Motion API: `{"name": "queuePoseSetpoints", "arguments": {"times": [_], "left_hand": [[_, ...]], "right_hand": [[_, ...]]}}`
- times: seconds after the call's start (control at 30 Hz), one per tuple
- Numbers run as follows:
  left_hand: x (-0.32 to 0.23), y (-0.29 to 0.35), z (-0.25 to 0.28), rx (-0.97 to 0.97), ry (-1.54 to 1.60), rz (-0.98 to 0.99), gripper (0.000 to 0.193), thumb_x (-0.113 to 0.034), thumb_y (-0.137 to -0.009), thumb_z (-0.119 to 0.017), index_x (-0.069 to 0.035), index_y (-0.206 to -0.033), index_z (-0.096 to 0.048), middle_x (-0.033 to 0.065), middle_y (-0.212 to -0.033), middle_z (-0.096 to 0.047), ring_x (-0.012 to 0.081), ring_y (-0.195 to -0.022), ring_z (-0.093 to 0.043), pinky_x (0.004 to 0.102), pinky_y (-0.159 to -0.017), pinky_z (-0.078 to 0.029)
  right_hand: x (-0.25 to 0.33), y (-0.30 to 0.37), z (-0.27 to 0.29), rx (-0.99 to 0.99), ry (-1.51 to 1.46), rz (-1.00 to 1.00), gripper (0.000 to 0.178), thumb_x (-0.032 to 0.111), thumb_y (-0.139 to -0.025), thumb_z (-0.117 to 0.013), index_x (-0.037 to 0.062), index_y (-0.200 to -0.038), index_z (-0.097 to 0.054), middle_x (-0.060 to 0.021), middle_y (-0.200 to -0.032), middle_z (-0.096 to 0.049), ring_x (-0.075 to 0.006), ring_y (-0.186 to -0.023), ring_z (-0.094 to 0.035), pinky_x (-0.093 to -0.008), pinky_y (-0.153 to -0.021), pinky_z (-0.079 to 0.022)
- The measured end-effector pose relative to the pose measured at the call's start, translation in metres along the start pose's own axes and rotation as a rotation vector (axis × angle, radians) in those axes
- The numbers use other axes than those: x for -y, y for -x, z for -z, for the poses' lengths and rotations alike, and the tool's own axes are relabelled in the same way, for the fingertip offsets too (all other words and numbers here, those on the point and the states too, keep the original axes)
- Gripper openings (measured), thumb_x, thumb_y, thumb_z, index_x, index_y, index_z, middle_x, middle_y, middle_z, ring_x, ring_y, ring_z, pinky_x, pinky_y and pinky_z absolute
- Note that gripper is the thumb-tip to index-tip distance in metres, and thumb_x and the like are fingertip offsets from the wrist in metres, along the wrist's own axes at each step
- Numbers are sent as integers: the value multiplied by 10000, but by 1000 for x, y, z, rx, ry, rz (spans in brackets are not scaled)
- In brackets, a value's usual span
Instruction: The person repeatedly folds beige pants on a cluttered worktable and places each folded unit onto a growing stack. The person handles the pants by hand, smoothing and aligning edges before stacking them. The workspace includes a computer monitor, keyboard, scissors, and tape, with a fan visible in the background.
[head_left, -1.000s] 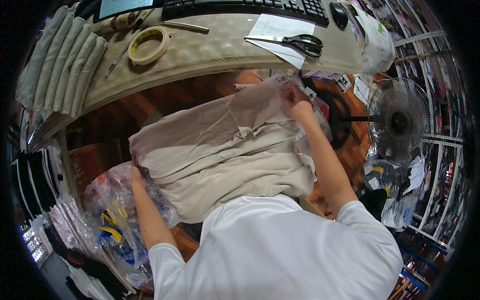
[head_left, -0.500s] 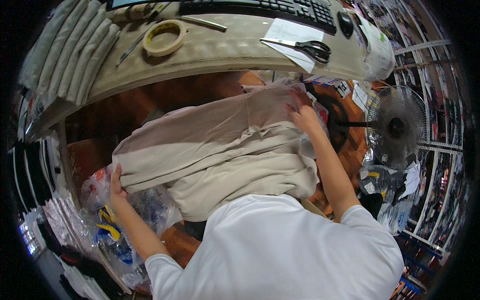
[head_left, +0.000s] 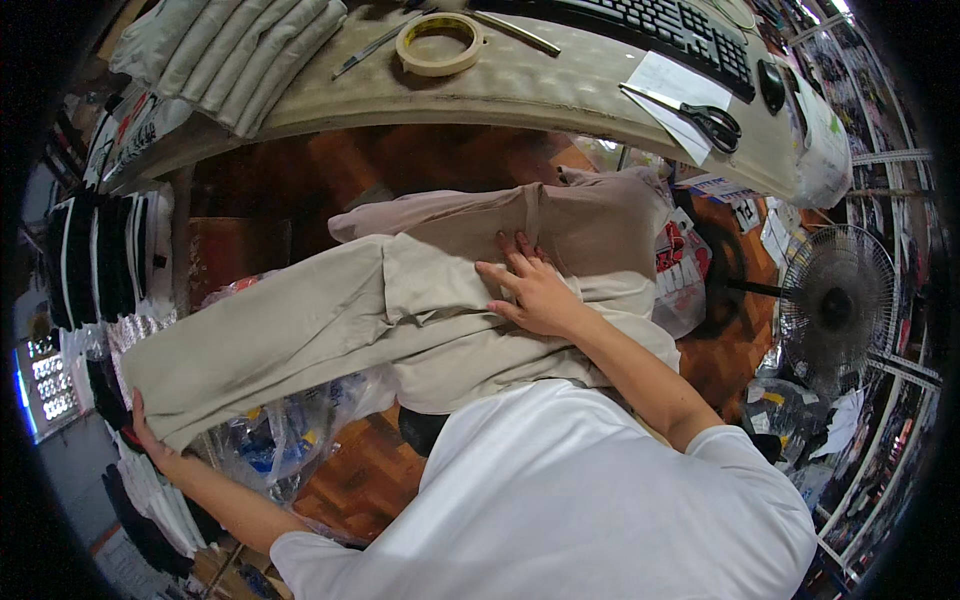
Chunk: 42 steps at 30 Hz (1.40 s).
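A beige garment [head_left: 470, 350] of soft cloth lies across my lap, under the desk's front edge. One long leg or sleeve of it is drawn straight out to the left; which of the two I cannot tell. At the far end of that length my left hand [head_left: 155, 445] grips the hem, its fingers partly hidden by the cloth. My right hand [head_left: 535, 290] rests flat on the garment's middle, fingers spread, holding nothing. Folds bunch up beneath the right forearm, and the far part of the cloth lies in shadow.
On the desk [head_left: 560, 105] are a tape roll [head_left: 440, 65], scissors [head_left: 710, 125] on paper, a keyboard [head_left: 690, 35], a mouse [head_left: 770, 85] and folded grey cloths [head_left: 235, 60]. A fan [head_left: 835, 300] stands right. Plastic bags [head_left: 270, 445] lie below the garment; stacked clothes [head_left: 105, 260] stand left.
My left hand has moved left and down, pulling the leg or sleeve out straight. My right hand has come from the far right end to the garment's middle. The view has shifted left.
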<state>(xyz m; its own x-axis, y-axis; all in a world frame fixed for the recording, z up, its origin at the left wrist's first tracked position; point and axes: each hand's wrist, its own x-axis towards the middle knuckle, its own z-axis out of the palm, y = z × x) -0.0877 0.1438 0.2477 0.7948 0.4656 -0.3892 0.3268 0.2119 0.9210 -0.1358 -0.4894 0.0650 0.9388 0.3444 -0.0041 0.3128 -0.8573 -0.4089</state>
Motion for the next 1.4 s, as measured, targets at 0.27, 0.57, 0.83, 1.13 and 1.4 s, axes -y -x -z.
{"name": "queuePoseSetpoints", "arguments": {"times": [0.27, 0.57, 0.83, 1.13, 1.4], "left_hand": [[36, 165, -238, 419, -106, -173, 691, -358, -768, -565, 20, -1325, -407, 215, -1244, -514, 364, -1112, -531, 492, -899, -461], [172, 106, -321, 454, -955, -607, 561, -206, -856, -610, -32, -1351, -409, 177, -1300, -499, 302, -1185, -487, 369, -1012, -347], [266, 54, -290, 294, -784, -96, 490, -389, -938, -483, 33, -1187, -499, 229, -1175, -547, 317, -1089, -519, 379, -943, -379], [187, 81, -256, 129, -961, -493, 376, -325, -938, -497, 50, -939, -522, 262, -785, -547, 365, -721, -530, 429, -673, -413], [119, 106, -188, 14, -1023, -484, 290, -241, -943, -499, 45, -962, -537, 166, -791, -567, 233, -696, -528, 348, -662, -427]], "right_hand": [[36, -34, 91, 190, -1529, -5, 579, 450, -913, -508, 92, -1355, -395, -182, -1317, -468, -316, -1163, -501, -425, -955, -414], [-66, 4, 0, -39, -1151, -645, 563, 143, -890, -594, 1, -1372, -341, -115, -1271, -507, -186, -1124, -492, -273, -972, -353], [-84, 5, 2, -227, -748, -701, 517, 208, -886, -548, 27, -1343, -390, -269, -1160, -553, -389, -1049, -549, -379, -925, -407], [13, -38, 20, -300, -189, -72, 557, 303, -861, -581, 154, -1365, -399, -183, -1377, -392, -390, -1284, -342, -485, -1039, -294], [131, -90, -41, -16, -317, 343, 619, 457, -917, -443, 48, -1376, -362, -198, -1437, -321, -387, -1348, -252, -522, -1085, -205]]}}
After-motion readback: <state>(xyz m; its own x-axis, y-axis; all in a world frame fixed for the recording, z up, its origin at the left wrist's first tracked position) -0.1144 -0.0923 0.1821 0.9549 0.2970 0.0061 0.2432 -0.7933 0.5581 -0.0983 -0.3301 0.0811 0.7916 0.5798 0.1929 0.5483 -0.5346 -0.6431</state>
